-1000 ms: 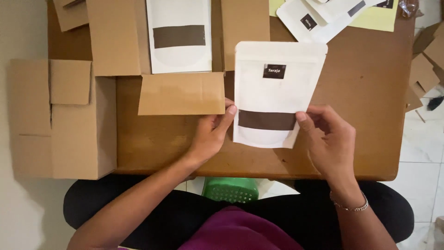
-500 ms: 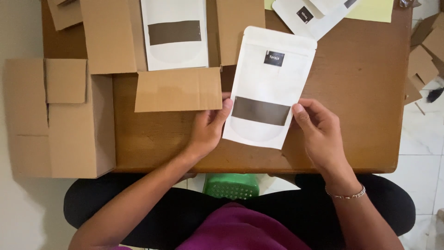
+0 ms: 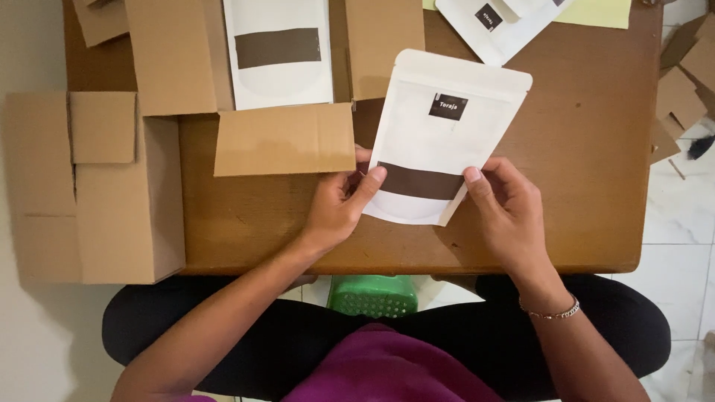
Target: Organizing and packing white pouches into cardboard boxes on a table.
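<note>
While both thumbs are pressing on its dark band, we are pinching a white stand-up pouch [image 3: 439, 141] at the middle of the frame.

We are gripping its lower left edge with the left hand [image 3: 339, 205] and its lower right corner with the right hand [image 3: 510, 212], tilting it face-up, perhaps so its front is showing. A cardboard flap [image 3: 284, 138] is lying just left of it on the wooden table [image 3: 581, 186]; another white pouch [image 3: 278, 52] is resting at upper left, in an open cardboard box [image 3: 171, 56].

Wood table [image 3: 581, 186]. Open box [image 3: 171, 56] w/ a white pouch [image 3: 279, 52] inside, flap [image 3: 284, 139] folded fwd. Folded box [image 3: 93, 190] hangs off table's edge. More pouches [image 3: 495, 22] on yellow sheet [image 3: 596, 11]. Cardboard scraps [image 3: 681, 89] on tile floor, green stool [image 3: 372, 295] under table.
</note>
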